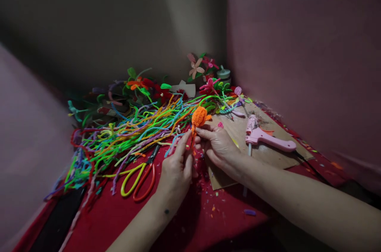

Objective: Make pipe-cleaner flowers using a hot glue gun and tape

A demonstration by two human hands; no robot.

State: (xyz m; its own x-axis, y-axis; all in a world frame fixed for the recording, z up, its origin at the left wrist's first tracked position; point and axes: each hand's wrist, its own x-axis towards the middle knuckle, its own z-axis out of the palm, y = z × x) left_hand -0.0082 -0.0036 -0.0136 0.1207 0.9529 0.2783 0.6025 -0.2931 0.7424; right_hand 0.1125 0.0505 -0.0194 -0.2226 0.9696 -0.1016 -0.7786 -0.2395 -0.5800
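Note:
Between my two hands an orange pipe cleaner flower (199, 117) stands upright, its round fuzzy head above my fingertips. My left hand (177, 164) pinches the thin twisted stem from the left side. Just under the head, my right hand (216, 143) grips the flower's base between thumb and finger. The lower stem is partly hidden by my fingers. Close to my left hand lie scissors (139, 180) with one yellow and one red handle. Behind both hands spreads a large heap of coloured pipe cleaners (143, 129).
A pink glue gun (268, 139) rests on a brown board (285, 156) at the right, its cord trailing right. Finished flowers (196, 68) and a lidded jar (224, 74) stand at the back. Scraps litter the red cloth (208, 220). A black flat object (59, 220) lies front left.

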